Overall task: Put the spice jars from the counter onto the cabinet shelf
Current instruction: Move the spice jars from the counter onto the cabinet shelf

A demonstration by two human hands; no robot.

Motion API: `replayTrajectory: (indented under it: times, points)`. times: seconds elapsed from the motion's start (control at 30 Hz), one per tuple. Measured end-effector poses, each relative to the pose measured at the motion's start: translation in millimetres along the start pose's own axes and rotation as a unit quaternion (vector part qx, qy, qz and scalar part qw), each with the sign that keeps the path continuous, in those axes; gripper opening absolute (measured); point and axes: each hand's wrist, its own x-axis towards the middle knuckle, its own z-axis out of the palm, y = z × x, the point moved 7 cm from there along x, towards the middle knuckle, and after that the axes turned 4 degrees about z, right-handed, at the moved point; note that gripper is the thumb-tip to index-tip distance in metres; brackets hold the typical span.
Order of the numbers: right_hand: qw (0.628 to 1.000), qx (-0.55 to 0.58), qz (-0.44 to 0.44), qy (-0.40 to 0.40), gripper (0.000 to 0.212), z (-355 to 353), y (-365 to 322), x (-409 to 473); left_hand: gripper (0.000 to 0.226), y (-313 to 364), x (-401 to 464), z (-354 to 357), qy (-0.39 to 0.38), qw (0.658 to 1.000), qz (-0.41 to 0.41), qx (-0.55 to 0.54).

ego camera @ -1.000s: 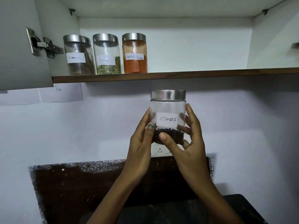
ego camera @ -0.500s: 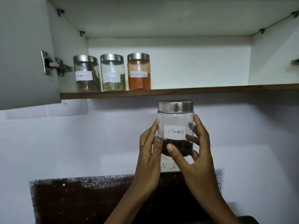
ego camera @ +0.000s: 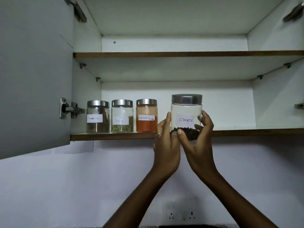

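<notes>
A clear jar labelled "Cloves", with a steel lid and dark cloves at its bottom, is held up in front of the lower cabinet shelf. My left hand grips its left side and my right hand cups its right side and base. The jar's bottom hangs at about the level of the shelf's front edge, just right of three jars standing in a row on the shelf: a brownish spice jar, a green fennel jar and a red chilli powder jar.
The grey cabinet door stands open at the left on its hinge. An upper shelf runs above. The lower shelf stretches on to the right of the jars. A wall socket sits low on the white wall.
Both hands have lifted the cloves jar from below the shelf up to shelf level, beside the red chilli jar. My view has tilted upward, and the counter has dropped out of sight.
</notes>
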Motion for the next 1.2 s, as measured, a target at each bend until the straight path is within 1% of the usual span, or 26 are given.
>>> replayTrajectory:
  times: [0.07, 0.13, 0.3, 0.4, 0.47, 0.67, 0.83, 1.0, 1.07, 1.13, 1.2]
  points:
    - [1.000, -0.026, 0.001, -0.002, 0.078, 7.3, 7.2, 17.1, 0.051, -7.8, 14.4, 3.0, -0.006, 0.998, -0.008, 0.061]
    - [0.997, -0.068, 0.007, -0.020, 0.077, 16.7, 16.2, 30.1, 0.052, -18.4, 24.4, 5.2, -0.010, 0.992, -0.022, 0.121]
    - [0.990, -0.122, 0.020, -0.070, 0.079, 33.6, 42.9, 43.9, 0.058, -48.7, 32.8, 9.3, -0.029, 0.977, -0.067, 0.201]
    - [0.987, -0.138, 0.040, -0.078, 0.076, 39.3, 58.9, 48.6, 0.061, -59.6, 33.9, 14.9, -0.047, 0.973, -0.066, 0.214]
    - [0.981, -0.172, 0.043, -0.079, 0.073, 43.8, 64.8, 50.6, 0.062, -66.5, 33.7, 17.4, -0.058, 0.972, -0.070, 0.218]
    - [0.963, -0.262, 0.020, -0.064, 0.078, 51.1, 68.9, 53.6, 0.065, -74.5, 30.8, 19.0, -0.068, 0.956, -0.047, 0.282]
    - [0.924, -0.375, 0.027, -0.076, 0.081, 54.8, 74.8, 53.4, 0.063, -73.6, 27.8, 20.2, -0.058, 0.945, -0.048, 0.318]
    - [0.921, -0.380, 0.027, -0.083, 0.080, 55.2, 74.6, 53.1, 0.063, -73.5, 26.4, 19.3, -0.056, 0.945, -0.047, 0.318]
    - [0.926, -0.367, 0.019, -0.080, 0.080, 54.3, 73.3, 51.5, 0.062, -72.8, 24.7, 17.9, -0.051, 0.948, -0.040, 0.312]
    - [0.936, -0.344, -0.002, -0.077, 0.079, 51.8, 69.4, 47.1, 0.061, -69.8, 21.6, 14.1, -0.035, 0.953, -0.024, 0.299]
    - [0.933, -0.350, -0.037, -0.079, 0.076, 48.0, 65.0, 37.9, 0.061, -64.9, 14.9, 9.1, -0.025, 0.956, 0.006, 0.292]
